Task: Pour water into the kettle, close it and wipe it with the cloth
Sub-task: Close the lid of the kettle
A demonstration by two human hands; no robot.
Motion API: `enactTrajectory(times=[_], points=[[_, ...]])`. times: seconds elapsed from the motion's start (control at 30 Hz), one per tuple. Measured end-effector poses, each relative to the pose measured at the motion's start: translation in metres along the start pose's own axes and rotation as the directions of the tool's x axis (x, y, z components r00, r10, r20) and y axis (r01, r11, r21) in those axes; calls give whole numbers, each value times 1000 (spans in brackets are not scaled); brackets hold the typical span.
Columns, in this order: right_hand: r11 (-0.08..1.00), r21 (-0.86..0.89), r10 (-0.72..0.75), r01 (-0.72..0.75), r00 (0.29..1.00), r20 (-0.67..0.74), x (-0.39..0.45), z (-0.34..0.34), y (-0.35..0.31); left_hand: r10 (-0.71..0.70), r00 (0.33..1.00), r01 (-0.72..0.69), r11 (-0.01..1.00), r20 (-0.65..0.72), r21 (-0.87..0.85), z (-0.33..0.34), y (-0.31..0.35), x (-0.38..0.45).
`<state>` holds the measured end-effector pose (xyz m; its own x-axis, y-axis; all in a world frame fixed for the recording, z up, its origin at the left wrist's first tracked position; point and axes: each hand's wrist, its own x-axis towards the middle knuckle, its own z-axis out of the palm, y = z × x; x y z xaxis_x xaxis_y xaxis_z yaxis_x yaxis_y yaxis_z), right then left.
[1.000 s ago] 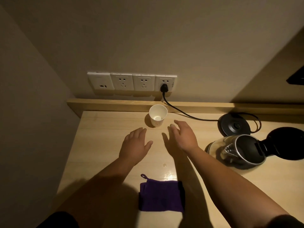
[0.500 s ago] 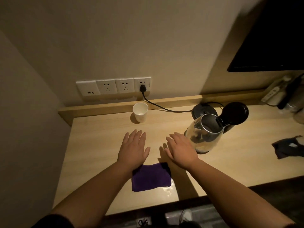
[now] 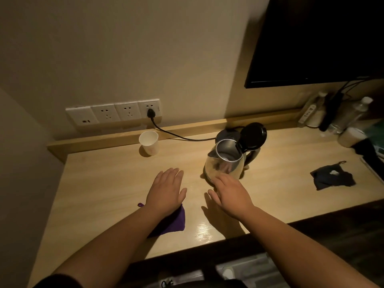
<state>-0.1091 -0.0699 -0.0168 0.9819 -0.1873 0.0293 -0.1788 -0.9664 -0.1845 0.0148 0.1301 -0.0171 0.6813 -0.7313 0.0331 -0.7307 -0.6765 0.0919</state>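
A steel kettle [image 3: 225, 163] stands on the wooden desk [image 3: 104, 183] with its black lid [image 3: 253, 136] tipped open. A white paper cup [image 3: 149, 143] stands upright near the back ledge, left of the kettle. A purple cloth [image 3: 172, 222] lies near the front edge, partly hidden under my left forearm. My left hand [image 3: 166, 191] hovers flat, palm down, fingers apart, holding nothing. My right hand [image 3: 230, 193] is also flat and empty, its fingertips just in front of the kettle's base.
The kettle's black base [image 3: 225, 135] sits behind it, its cord [image 3: 176, 135] plugged into the wall sockets [image 3: 113, 111]. A dark cloth [image 3: 332, 177] lies at the right. Bottles [image 3: 353, 113] and a power strip crowd the back right corner under a dark screen [image 3: 322, 38].
The view has swung right and back, bringing more of the desk's right side into view. Both hands stay flat and empty; my left forearm now covers more of the purple cloth.
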Motion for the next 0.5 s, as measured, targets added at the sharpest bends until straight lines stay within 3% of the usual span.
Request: enactTrajectory(times=[0.13, 0.3, 0.5], points=[[999, 39, 14, -13, 1000, -21, -16, -18, 45, -35, 999, 34, 999, -34, -15, -6, 37, 15], [968, 207, 162, -145, 984, -70, -20, -47, 101, -105, 993, 105, 994, -59, -4, -13, 79, 43], [738, 612, 430, -286, 897, -99, -3, -76, 134, -115, 989, 112, 993, -88, -40, -17, 104, 65]])
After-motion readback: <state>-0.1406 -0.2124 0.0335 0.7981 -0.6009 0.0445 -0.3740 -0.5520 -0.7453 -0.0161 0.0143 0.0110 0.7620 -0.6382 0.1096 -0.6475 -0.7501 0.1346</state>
